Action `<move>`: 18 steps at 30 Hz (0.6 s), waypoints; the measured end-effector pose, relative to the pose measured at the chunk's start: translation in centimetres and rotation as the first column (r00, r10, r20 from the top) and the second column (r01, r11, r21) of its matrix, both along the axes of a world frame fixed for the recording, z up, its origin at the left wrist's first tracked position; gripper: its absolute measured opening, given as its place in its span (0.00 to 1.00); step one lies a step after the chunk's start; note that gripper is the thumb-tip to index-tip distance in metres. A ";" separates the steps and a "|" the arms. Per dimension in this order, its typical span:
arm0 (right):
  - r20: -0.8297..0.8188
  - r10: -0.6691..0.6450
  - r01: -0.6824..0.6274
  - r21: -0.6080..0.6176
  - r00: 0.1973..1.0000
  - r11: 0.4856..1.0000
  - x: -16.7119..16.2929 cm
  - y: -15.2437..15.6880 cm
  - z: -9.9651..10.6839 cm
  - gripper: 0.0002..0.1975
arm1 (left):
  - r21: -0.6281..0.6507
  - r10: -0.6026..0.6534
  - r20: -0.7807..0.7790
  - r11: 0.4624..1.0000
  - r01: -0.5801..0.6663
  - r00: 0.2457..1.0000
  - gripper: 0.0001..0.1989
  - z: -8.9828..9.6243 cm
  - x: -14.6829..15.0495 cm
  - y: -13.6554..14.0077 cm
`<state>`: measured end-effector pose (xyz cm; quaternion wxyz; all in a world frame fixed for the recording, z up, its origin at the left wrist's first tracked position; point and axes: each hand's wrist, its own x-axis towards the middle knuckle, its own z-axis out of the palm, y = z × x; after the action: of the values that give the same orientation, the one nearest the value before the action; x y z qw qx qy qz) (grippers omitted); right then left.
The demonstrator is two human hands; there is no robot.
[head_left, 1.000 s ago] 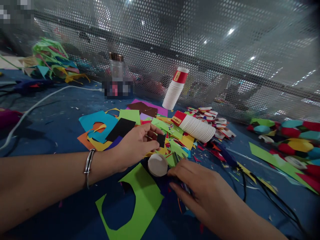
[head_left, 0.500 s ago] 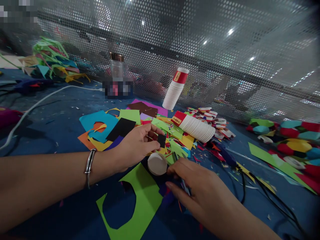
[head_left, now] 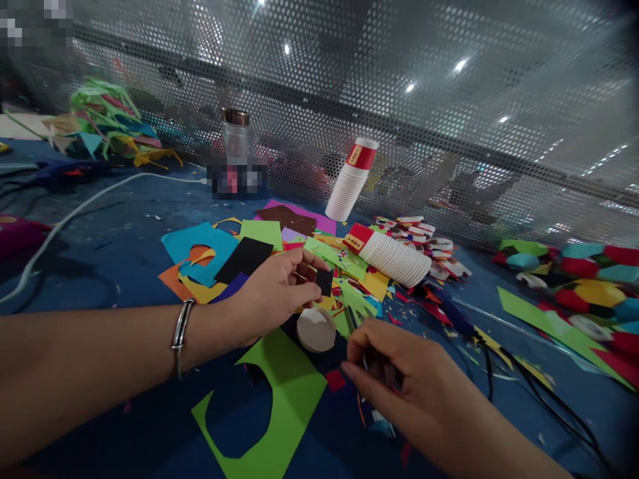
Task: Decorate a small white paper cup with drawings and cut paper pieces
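My left hand [head_left: 287, 286], with a silver bangle at the wrist, pinches a small black piece of paper [head_left: 324, 282] between thumb and fingers. Just below sits a pale round piece with a rim [head_left: 316, 330], like a paper cup's base. My right hand [head_left: 394, 372] is to the right of it, fingers curled and thumb bent towards them. A slim dark pointed tool [head_left: 352, 317] shows just beyond its fingers; its other end is hidden, and I cannot tell whether it is held. Green paper with a round cut-out [head_left: 294, 399] lies in front, partly under the left hand.
Coloured paper sheets [head_left: 200, 246] and scraps cover the middle. One cup stack [head_left: 347, 189] stands tilted; another [head_left: 394, 256] lies down. Behind are a jar [head_left: 235, 136] and a perforated metal screen [head_left: 299, 73]. A white cable [head_left: 82, 206] runs left, black cables [head_left: 539, 389] right.
My right hand has drawn slightly right, away from the pale round piece, uncovering a red scrap beside it. My left hand keeps its pinch on the black paper. The view has shifted slightly.
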<state>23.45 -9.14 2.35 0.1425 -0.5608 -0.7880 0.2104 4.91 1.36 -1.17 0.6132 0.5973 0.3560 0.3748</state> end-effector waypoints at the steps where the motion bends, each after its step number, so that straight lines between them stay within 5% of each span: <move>1: -0.015 0.004 -0.004 0.011 1.000 1.000 0.1 -0.1 0.1 0.06 | 0.001 0.000 0.005 1.000 0.000 1.000 0.16 0.0 0.0 0.0; 7: -0.069 0.010 0.004 0.201 0.998 0.980 -0.1 -0.7 0.2 0.06 | -0.056 0.020 0.039 0.998 -0.018 0.999 0.15 0.3 0.1 -0.6; 12: -0.067 -0.038 0.062 0.407 0.997 0.911 -0.7 -0.6 -0.2 0.04 | -0.133 -0.006 0.052 0.991 0.013 0.999 0.16 0.8 0.0 -1.3; 18: -0.146 -0.113 0.165 0.417 0.983 0.894 -0.9 -0.3 -0.7 0.04 | -0.204 -0.006 0.113 0.979 0.029 0.994 0.15 1.0 0.2 -1.9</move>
<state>22.56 -9.48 1.68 0.3226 -0.5575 -0.7630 0.0546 5.08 -0.54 -0.19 0.6938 0.5122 0.3525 0.3634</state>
